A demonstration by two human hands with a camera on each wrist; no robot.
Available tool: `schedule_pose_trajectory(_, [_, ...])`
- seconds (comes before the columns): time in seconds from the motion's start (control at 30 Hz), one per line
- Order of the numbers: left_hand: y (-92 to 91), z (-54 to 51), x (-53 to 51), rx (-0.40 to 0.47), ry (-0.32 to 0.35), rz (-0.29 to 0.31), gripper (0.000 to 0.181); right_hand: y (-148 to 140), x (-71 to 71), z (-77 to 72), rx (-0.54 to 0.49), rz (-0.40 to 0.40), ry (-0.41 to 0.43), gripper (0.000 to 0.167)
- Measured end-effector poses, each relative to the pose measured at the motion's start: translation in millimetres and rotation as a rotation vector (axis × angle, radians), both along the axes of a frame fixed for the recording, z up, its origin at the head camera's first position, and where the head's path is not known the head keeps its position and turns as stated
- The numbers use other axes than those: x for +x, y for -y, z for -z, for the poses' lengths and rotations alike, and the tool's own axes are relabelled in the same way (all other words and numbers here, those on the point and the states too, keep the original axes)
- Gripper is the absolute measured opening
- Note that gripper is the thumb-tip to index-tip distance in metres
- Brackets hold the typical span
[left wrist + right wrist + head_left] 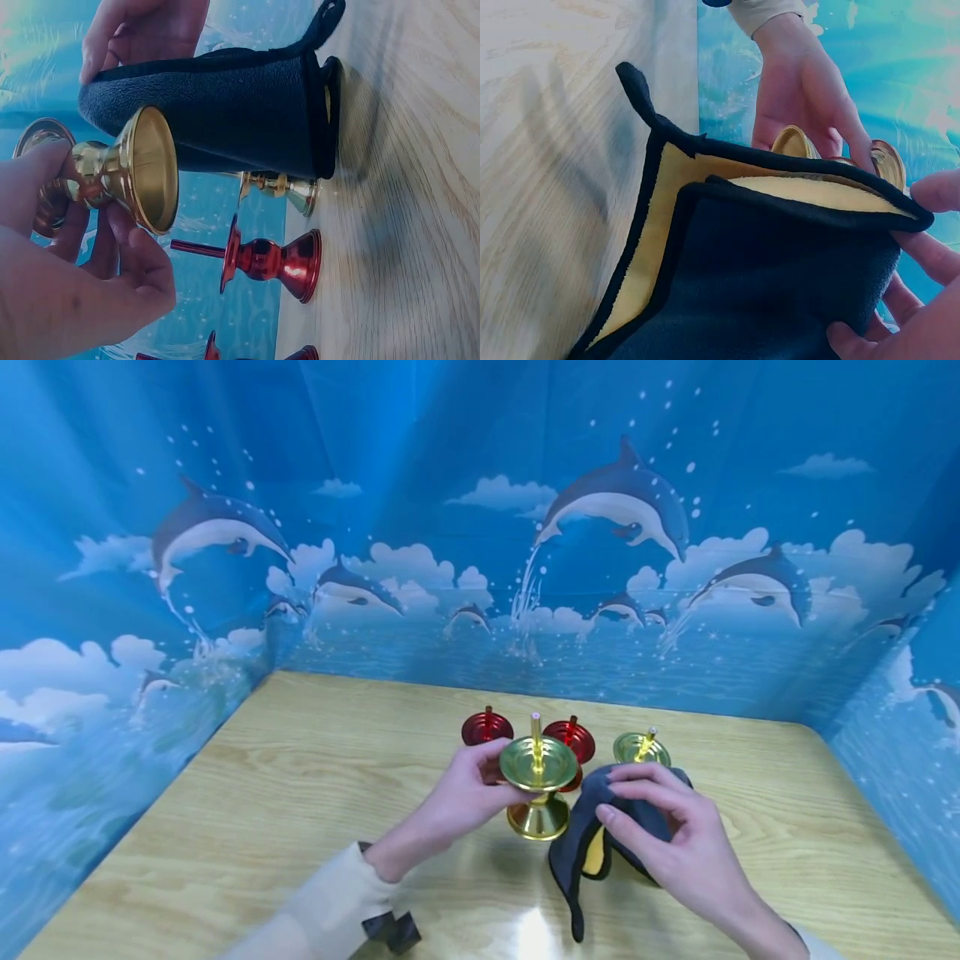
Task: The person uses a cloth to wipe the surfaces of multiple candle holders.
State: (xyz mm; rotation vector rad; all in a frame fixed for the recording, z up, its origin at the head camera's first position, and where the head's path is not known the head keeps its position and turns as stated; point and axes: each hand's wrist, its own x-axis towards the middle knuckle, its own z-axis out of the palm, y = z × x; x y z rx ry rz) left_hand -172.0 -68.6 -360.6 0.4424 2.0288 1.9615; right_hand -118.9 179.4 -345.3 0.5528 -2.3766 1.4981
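My left hand [457, 797] grips a shiny gold candlestick [538, 768] around its stem, lifted off the table. It has a dished top with a thin upright spike and a flared, hollow foot, whose underside shows in the left wrist view. Just to the right, my right hand [686, 831] pinches the top of a folded dark grey cloth [202, 112] between thumb and fingers. The cloth has black edging, a hanging loop and a yellow inner side [656, 225]. It drapes down beside the candlestick, its lower edge close to the table.
Behind my hands stand red candlesticks [487, 727] [262, 259], partly hidden. Another gold candlestick [641, 747] is behind the cloth. The wooden table [330, 752] is bordered by a blue dolphin-print curtain [420, 527] at the back and sides.
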Motion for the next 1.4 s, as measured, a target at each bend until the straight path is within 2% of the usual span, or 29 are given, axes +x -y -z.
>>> schedule_pose_trajectory(0.17, [-3.5, 2.1, 1.8, -0.022, -0.025, 0.004, 0.046, 1.1, -0.9, -2.0, -0.003, 0.026, -0.004, 0.018])
schedule_pose_trajectory(0.33, [-3.0, 5.8, 2.5, -0.111, -0.136, -0.006, 0.041, 0.4, -4.0, -4.7, 0.001, 0.045, -0.035, 0.021])
schedule_pose_trajectory(0.47, [-2.8, 4.6, 4.3, -0.19, -0.229, 0.005, 0.03, -0.4, -6.8, -5.3, -0.022, 0.024, -0.081, 0.024])
schedule_pose_trajectory(0.57, [-1.2, 1.4, 5.9, -0.308, -0.331, -0.014, 0.024, -3.6, -10.1, -4.7, -0.072, -0.028, -0.12, 0.026])
schedule_pose_trajectory(0.77, [5.4, -4.7, 8.3, -0.609, -0.605, -0.1, 0.023, -7.2, -13.8, -3.7, -0.152, -0.092, -0.152, 0.028])
schedule_pose_trajectory(0.87, [7.8, -5.9, 9.1, -0.699, -0.699, -0.125, 0.025, -5.7, -14.1, -2.0, -0.086, -0.093, -0.191, 0.031])
schedule_pose_trajectory(1.07, [8.4, -6.8, 10.1, -0.842, -0.864, -0.16, 0.029, -2.3, -16.1, 3.9, 0.131, -0.079, -0.272, 0.036])
schedule_pose_trajectory(1.23, [7.7, -6.5, 9.7, -0.895, -1.01, -0.188, 0.031, 0.7, -20.2, 7.7, 0.261, -0.112, -0.369, 0.039])
schedule_pose_trajectory(1.33, [7.3, -6.1, 9.2, -0.913, -1.061, -0.198, 0.03, 3.6, -20.9, 9.9, 0.317, -0.11, -0.411, 0.04])
schedule_pose_trajectory(1.4, [7.0, -5.9, 9.2, -0.926, -1.08, -0.203, 0.03, 5.0, -20.3, 11.6, 0.341, -0.102, -0.411, 0.04])
